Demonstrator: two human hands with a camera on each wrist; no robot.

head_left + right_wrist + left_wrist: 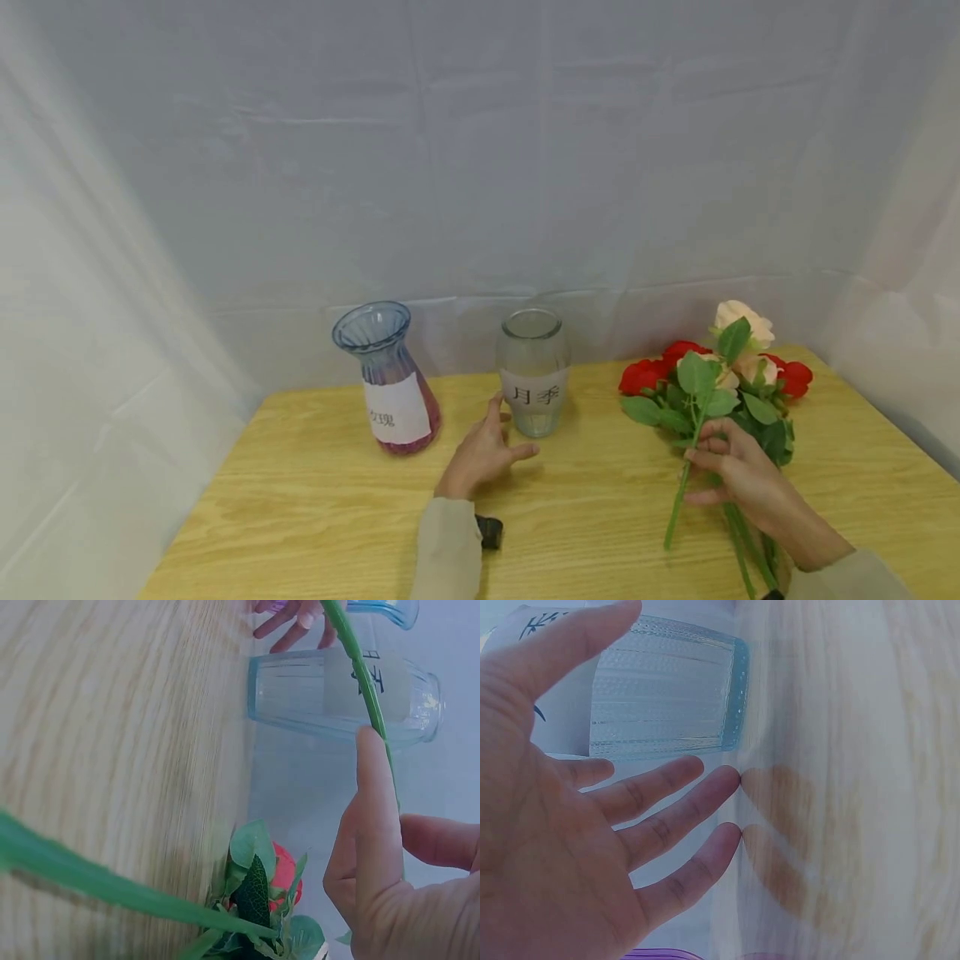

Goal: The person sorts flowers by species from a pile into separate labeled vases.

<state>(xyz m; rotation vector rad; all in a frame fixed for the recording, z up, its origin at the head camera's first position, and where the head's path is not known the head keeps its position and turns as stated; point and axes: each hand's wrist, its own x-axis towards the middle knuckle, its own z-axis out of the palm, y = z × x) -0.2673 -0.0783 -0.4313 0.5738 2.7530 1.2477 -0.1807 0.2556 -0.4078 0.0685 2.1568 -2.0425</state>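
Observation:
My right hand (738, 475) pinches the green stem (678, 508) of an artificial flower, which looks like the topmost peach rose (742, 323). Below it lies a bunch of red roses (643, 377) and peach ones, their leaves overlapping the held stem. My left hand (483, 454) is beside the clear glass vase (534, 354), fingers spread and thumb apart; two fingertips meet the tabletop in the left wrist view. Whether a finger touches the glass I cannot tell. That vase stands upright with a white paper label (525, 397) bearing dark characters.
A blue-to-purple glass vase (378, 367) with a flared rim and a white label stands left of my left hand. Both vases are on a wooden table (315, 517). White sheeting (480, 183) hangs behind the table and at its sides.

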